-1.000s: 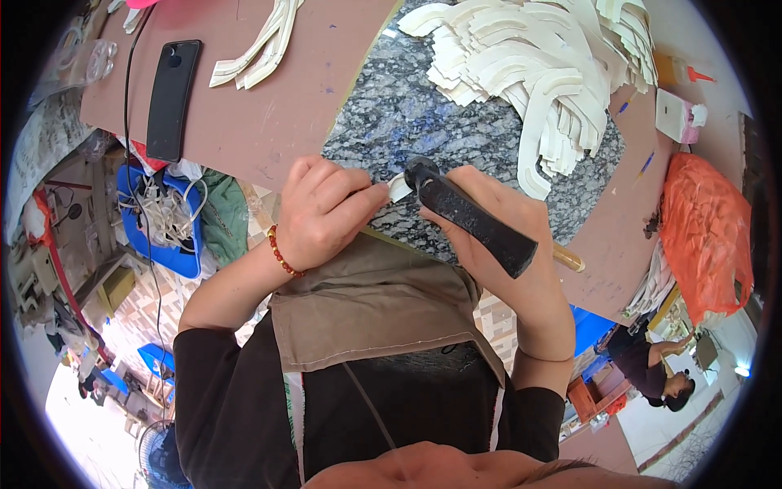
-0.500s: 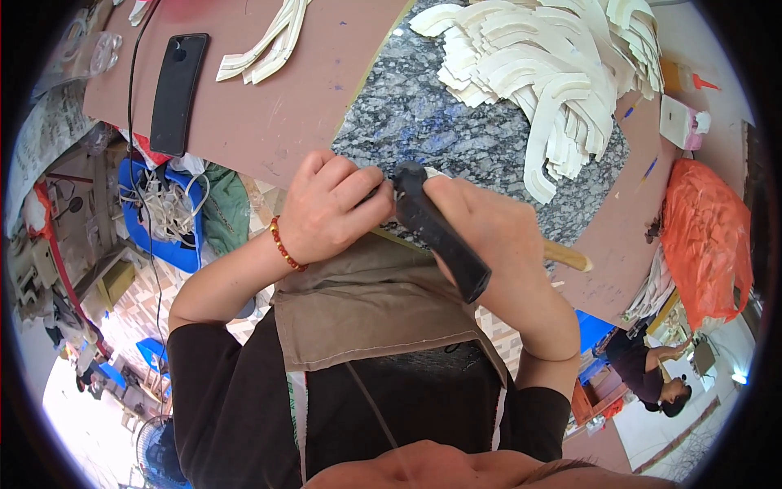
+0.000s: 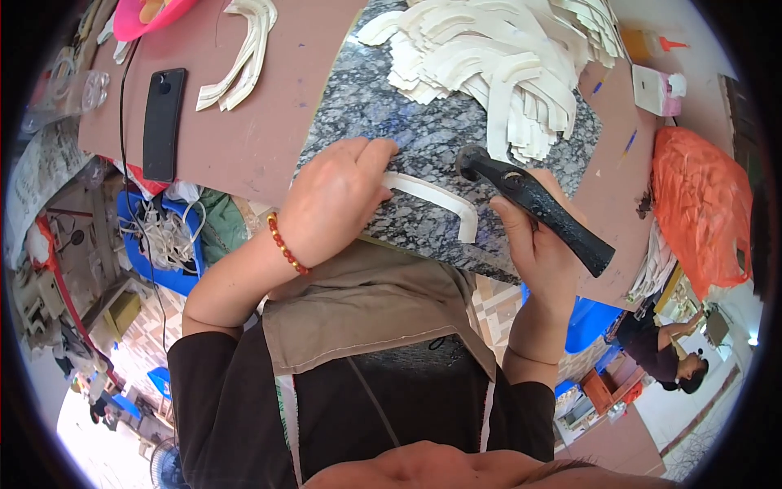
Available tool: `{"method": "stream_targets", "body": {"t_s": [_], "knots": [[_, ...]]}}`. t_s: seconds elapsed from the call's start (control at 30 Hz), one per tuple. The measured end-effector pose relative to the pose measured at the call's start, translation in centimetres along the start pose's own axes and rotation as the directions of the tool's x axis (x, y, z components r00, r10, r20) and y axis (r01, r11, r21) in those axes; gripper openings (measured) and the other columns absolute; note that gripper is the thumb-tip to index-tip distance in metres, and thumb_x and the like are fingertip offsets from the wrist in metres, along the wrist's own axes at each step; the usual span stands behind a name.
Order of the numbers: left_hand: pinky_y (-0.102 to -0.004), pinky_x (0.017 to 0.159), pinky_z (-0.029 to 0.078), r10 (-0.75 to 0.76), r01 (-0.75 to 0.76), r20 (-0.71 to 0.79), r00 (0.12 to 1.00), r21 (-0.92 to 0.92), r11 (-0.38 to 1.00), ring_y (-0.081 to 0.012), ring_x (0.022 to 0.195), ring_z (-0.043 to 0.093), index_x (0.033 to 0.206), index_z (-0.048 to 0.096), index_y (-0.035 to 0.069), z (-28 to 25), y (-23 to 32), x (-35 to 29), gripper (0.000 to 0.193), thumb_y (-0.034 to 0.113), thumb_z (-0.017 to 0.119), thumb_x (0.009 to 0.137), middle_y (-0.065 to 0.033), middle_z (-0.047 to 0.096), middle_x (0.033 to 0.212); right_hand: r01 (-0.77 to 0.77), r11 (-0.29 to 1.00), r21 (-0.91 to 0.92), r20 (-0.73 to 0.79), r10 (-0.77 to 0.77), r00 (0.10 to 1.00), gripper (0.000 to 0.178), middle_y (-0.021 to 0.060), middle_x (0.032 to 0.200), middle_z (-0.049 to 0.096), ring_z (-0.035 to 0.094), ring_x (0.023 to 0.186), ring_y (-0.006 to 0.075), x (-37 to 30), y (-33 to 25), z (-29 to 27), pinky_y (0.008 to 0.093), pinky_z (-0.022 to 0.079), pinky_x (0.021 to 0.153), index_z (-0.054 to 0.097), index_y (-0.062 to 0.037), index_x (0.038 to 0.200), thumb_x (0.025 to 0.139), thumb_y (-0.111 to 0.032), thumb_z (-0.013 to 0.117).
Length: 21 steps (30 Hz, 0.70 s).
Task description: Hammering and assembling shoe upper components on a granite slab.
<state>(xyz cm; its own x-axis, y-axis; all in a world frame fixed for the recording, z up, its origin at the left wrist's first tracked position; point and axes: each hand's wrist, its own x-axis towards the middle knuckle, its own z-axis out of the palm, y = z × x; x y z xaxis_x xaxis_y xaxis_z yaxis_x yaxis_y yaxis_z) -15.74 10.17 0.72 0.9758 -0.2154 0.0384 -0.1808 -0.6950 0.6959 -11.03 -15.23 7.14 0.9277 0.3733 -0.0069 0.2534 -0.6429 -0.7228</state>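
My left hand [image 3: 336, 191], with a red bead bracelet at the wrist, is closed on one end of a curved cream-white strip [image 3: 440, 198]. That strip lies over the near part of a speckled grey stone slab [image 3: 342, 110], its bent end turned toward me. In my right hand [image 3: 542, 254] is a black-headed hammer [image 3: 558, 224], raised to the right of the strip and apart from it. My fingers wrap its handle, which is mostly hidden. Farther back on the slab lies a large pile of similar strips [image 3: 464, 49].
Left of the slab, the brown tabletop [image 3: 228, 143] carries a black phone [image 3: 164, 122], a few strips [image 3: 244, 61] and a pink bowl [image 3: 155, 18]. An orange-red bag [image 3: 700, 212] is at right. A blue bin [image 3: 167, 236] sits below the table's left edge. Another person [image 3: 664, 350] is far right.
The hammer has lifted away to the right from beside my left fingers. More of the strip now shows between my hands, and the whole view has shifted slightly.
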Motion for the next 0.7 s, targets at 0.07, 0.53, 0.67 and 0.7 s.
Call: {"method": "stream_targets", "body": {"t_s": [0.07, 0.53, 0.67, 0.7], "knots": [[-0.0419, 0.072, 0.052, -0.062, 0.065, 0.158, 0.986, -0.011, 0.998, -0.0320, 0.087, 0.065, 0.107, 0.066, 0.000, -0.4, -0.5, 0.2, 0.030, 0.003, 0.083, 0.082, -0.0123, 0.064, 0.096, -0.008, 1.000, -0.007, -0.009, 0.008, 1.000, 0.021, 0.0111, 0.083, 0.068, 0.063, 0.064, 0.0203, -0.8, 0.7, -0.1, 0.0309, 0.052, 0.063, 0.069, 0.0000, 0.104, 0.093, -0.012, 0.083], [-0.0296, 0.064, 0.043, -0.150, -0.002, -0.172, 0.974, -0.665, 0.747, -0.0122, 0.071, 0.057, 0.121, 0.061, 0.003, -12.2, 1.6, -1.2, 0.017, 0.002, 0.059, 0.104, -0.0054, 0.059, 0.098, 0.001, 1.000, 0.029, -0.085, 0.002, 0.996, 0.021, 0.0109, 0.081, 0.068, 0.065, 0.065, 0.0228, -2.1, 3.0, -0.9, 0.0322, 0.053, 0.063, 0.070, 0.0003, 0.102, 0.093, -0.013, 0.083], [-0.0470, 0.074, 0.054, 0.086, -0.075, 0.137, 0.987, -0.084, 0.994, -0.0387, 0.082, 0.066, 0.099, 0.069, 0.005, -3.6, 0.8, 2.5, 0.005, 0.009, 0.066, 0.099, -0.0156, 0.065, 0.092, -0.018, 0.998, -0.067, -0.029, 0.017, 0.999, 0.022, 0.0118, 0.081, 0.068, 0.067, 0.066, 0.0276, -1.9, 2.4, -1.4, 0.0340, 0.053, 0.063, 0.069, -0.0016, 0.102, 0.092, -0.015, 0.084], [-0.0466, 0.074, 0.055, 0.059, -0.056, 0.234, 0.971, -0.018, 0.998, -0.0365, 0.085, 0.068, 0.098, 0.068, 0.005, -1.6, 1.0, 2.5, 0.005, 0.009, 0.069, 0.096, -0.0129, 0.066, 0.092, -0.017, 0.997, -0.073, -0.002, 0.017, 1.000, 0.021, 0.0122, 0.082, 0.069, 0.068, 0.067, 0.0302, -1.7, 2.2, -1.4, 0.0353, 0.053, 0.062, 0.069, -0.0032, 0.101, 0.091, -0.016, 0.084]]}}
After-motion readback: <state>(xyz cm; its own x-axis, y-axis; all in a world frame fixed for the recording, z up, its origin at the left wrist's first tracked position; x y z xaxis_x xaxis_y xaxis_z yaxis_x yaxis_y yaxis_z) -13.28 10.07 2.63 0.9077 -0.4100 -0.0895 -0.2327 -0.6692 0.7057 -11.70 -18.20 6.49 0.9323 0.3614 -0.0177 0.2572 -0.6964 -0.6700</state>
